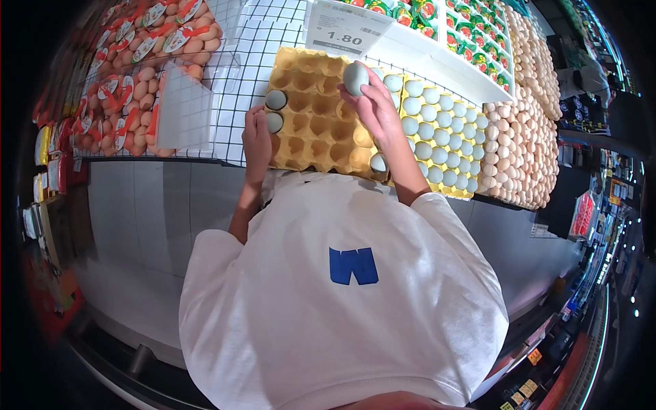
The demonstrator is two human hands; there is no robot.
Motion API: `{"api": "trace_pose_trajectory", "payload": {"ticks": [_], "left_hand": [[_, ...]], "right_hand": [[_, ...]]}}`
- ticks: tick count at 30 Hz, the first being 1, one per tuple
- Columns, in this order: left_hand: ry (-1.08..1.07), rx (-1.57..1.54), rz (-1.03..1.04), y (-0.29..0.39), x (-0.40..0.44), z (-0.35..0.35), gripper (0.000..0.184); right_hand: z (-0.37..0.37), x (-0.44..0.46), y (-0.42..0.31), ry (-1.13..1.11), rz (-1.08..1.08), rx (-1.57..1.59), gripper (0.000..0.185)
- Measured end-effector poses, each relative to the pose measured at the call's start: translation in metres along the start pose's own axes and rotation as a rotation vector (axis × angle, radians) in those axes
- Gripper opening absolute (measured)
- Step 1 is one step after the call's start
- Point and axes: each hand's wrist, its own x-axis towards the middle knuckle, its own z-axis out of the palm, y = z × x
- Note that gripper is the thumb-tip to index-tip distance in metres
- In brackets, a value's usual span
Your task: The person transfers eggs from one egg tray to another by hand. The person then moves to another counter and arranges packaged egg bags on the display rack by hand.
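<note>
A pale blue-green egg (356, 78) is held up in the fingers of my right hand (380, 113), above the right part of a yellow egg tray (321, 106). Most hollows of this tray hold nothing. Two pale eggs (275, 100) sit at its left edge, and another (378, 162) lies at its lower right corner. My left hand (257, 143) is closed on the tray's left edge, beside the lower of the two eggs; its fingertips are partly hidden. Right of this tray, a second yellow tray (441, 147) holds several rows of pale eggs.
A price sign (346, 27) reading 1.80 stands behind the tray. Packed brown eggs (140, 96) lie at the left beside a clear divider (184, 109). Loose brown eggs (519, 150) are piled at the right. A white box (471, 68) holds green-and-red packages behind the trays.
</note>
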Motion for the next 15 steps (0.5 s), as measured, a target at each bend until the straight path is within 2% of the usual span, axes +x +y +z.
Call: {"api": "trace_pose_trajectory", "payload": {"ticks": [3,6,7,9,10,11,13,14,15], "left_hand": [[0.006,-0.009,0.027,-0.001,-0.001,0.002,0.034],[0.01,-0.011,0.051,0.001,-0.001,0.0,0.034],[0.003,-0.003,0.04,0.002,-0.002,0.0,0.034],[-0.001,-0.003,0.039,0.004,-0.003,0.0,0.034],[-0.001,-0.003,0.041,0.005,-0.003,0.0,0.034],[-0.003,-0.002,0.041,0.004,-0.003,0.0,0.034],[-0.006,-0.015,0.059,0.003,-0.002,0.0,0.034],[-0.006,-0.014,0.058,0.001,-0.002,0.0,0.034],[-0.008,-0.009,0.051,0.0,-0.002,0.0,0.033]], "right_hand": [[-0.022,-0.023,-0.01,-0.033,0.001,0.055,0.05],[-0.027,-0.044,-0.017,0.232,-0.149,-0.207,0.043],[-0.035,-0.045,-0.016,0.235,-0.148,-0.206,0.043],[-0.051,-0.047,-0.012,0.249,-0.351,-0.777,0.042],[-0.044,-0.048,-0.01,0.303,-0.452,-0.955,0.039],[-0.037,-0.051,-0.01,0.305,-0.452,-0.953,0.039],[-0.024,-0.057,-0.011,0.378,-0.302,-1.314,0.036],[-0.036,-0.053,-0.004,0.301,-0.483,-1.47,0.036],[-0.039,-0.053,-0.002,0.3,-0.482,-1.47,0.036]]}}
